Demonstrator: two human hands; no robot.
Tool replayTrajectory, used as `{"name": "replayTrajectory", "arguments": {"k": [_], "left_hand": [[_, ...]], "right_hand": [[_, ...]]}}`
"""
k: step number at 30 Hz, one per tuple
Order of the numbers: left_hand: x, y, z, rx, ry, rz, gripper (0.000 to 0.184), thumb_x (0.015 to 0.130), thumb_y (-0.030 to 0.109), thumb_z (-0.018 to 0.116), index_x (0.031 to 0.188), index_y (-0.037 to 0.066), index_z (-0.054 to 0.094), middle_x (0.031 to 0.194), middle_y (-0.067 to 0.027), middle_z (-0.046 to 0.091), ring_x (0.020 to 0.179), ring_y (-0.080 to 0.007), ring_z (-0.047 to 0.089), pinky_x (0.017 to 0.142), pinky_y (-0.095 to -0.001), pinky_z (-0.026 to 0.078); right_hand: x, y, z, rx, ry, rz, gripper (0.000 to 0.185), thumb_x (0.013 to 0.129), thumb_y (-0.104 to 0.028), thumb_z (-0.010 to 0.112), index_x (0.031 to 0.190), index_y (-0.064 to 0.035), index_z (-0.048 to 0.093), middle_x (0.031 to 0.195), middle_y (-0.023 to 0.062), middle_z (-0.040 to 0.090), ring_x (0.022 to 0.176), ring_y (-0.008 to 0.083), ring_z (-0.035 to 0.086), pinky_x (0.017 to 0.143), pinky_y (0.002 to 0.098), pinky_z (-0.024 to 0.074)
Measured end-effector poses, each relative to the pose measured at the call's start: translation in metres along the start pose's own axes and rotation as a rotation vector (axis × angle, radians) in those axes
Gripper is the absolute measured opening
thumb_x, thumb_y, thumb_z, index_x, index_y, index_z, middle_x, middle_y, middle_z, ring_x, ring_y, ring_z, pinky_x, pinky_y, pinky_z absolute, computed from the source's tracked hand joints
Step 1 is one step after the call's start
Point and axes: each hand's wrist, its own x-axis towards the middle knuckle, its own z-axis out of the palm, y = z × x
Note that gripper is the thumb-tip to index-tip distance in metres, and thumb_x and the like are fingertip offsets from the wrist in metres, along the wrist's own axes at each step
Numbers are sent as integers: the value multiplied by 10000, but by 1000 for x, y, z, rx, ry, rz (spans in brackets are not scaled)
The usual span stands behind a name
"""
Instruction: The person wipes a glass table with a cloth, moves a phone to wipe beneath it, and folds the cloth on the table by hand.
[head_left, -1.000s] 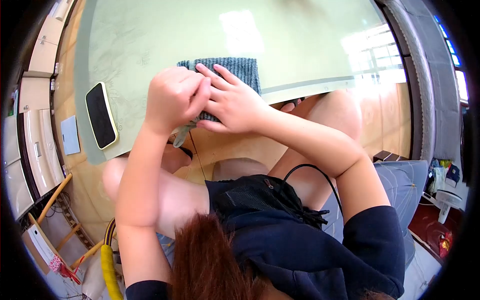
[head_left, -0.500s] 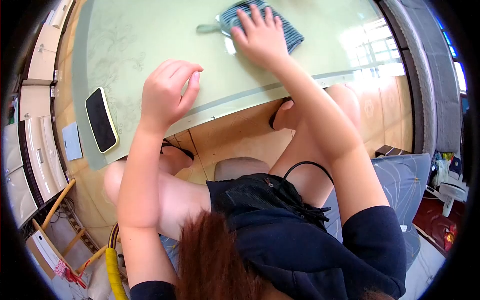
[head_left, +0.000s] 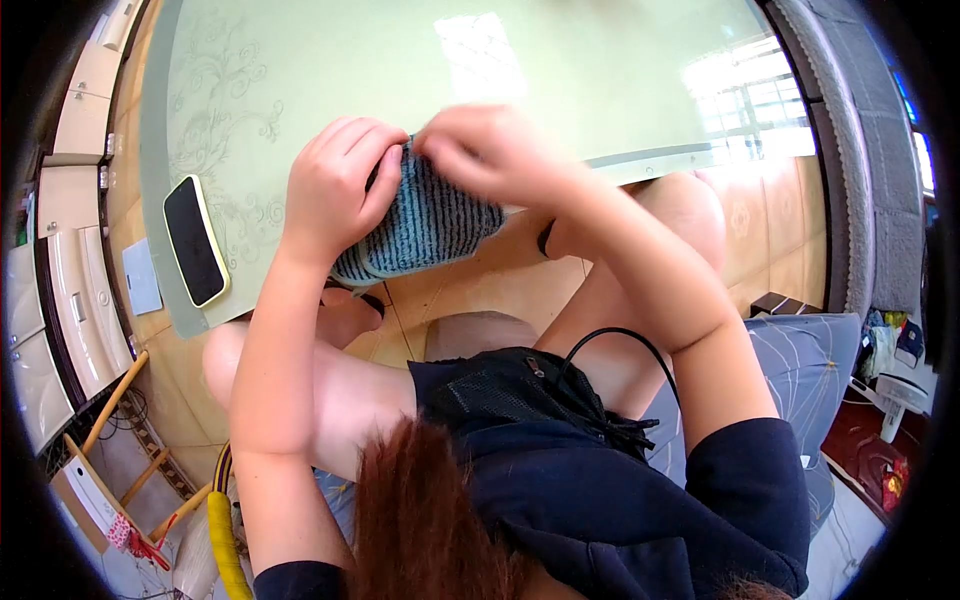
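Observation:
A blue cloth with dark stripes (head_left: pixel 432 222) hangs between my two hands at the front edge of the pale green table (head_left: pixel 330 60). My left hand (head_left: pixel 342 185) is closed, thumb and fingers pinching the cloth's upper left edge. On the other side my right hand (head_left: pixel 495 155), a little blurred, has its curled fingers on the top edge of the cloth. The lower part of the cloth drops past the table edge above the floor. My fingers hide the cloth's upper corners.
A phone with a dark screen and pale case (head_left: pixel 196 240) lies at the table's left edge. A light blue sheet (head_left: pixel 142 276) is beyond it. My knees are under the table edge. A grey sofa (head_left: pixel 845 150) stands to the right, and cabinets (head_left: pixel 75 200) line the left.
My right hand has gone from lying flat on the cloth at the far side of the table to gripping it beside my left hand. The cloth came nearer and now hangs down.

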Motion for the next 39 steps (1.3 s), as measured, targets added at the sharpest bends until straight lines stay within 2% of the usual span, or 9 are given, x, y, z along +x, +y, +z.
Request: {"name": "replayTrajectory", "arguments": {"k": [2,5,11,17,20,23,26,31,39], "left_hand": [[0,1,0,-1,-18,-9,80,820,80,570,832,31,633,819,-97,632,771,-276,601,697,-373,494],[-1,2,1,3,-27,-10,83,821,77,570,840,29,635,838,-94,636,785,-273,602,706,-372,495],[-2,2,2,-2,-24,-15,89,822,79,570,840,33,643,842,-87,638,790,-266,600,702,-367,494],[-2,2,1,3,-27,-22,90,822,91,573,829,37,644,840,-85,639,784,-263,600,697,-364,494],[-2,1,0,5,-26,-5,90,820,92,574,829,35,643,841,-86,640,789,-262,602,699,-363,496],[-2,1,1,5,-27,-6,87,818,89,576,826,33,642,843,-88,641,797,-261,606,704,-361,500],[-3,1,2,4,-27,-9,83,815,85,577,824,31,640,845,-90,640,801,-261,608,708,-360,502],[-3,3,0,-11,-99,-50,116,856,71,545,862,8,642,895,-111,649,858,-287,604,776,-379,490],[-2,2,3,-2,-32,-1,81,814,79,573,820,29,637,839,-91,632,786,-262,599,698,-363,497]], "right_hand": [[2,11,-17,-188,233,52,269,853,-82,516,1071,-96,673,948,141,604,915,292,593,816,369,487],[1,34,-30,-549,318,61,394,829,-32,506,1150,-187,674,948,117,581,923,281,574,819,361,489],[4,42,-14,-732,266,15,400,796,-45,533,1135,-183,693,949,134,598,936,310,577,855,390,475],[2,45,-21,-741,359,127,336,777,-46,532,1022,-150,736,921,138,618,934,310,582,848,392,481],[0,32,-24,-516,192,88,359,788,-3,492,1018,-139,734,927,103,594,942,279,560,846,378,476],[0,29,-21,-448,196,19,281,766,-56,526,901,-130,762,884,116,622,915,292,584,849,373,487],[1,31,-32,-551,192,90,272,762,-32,530,877,-132,756,877,110,622,913,290,585,853,376,486],[2,42,-25,-620,305,16,290,755,-23,543,944,-146,725,937,111,617,948,295,573,870,395,477],[6,56,-20,-717,401,34,310,768,-61,555,1021,-144,714,1046,123,611,1037,304,540,929,421,441]]}}
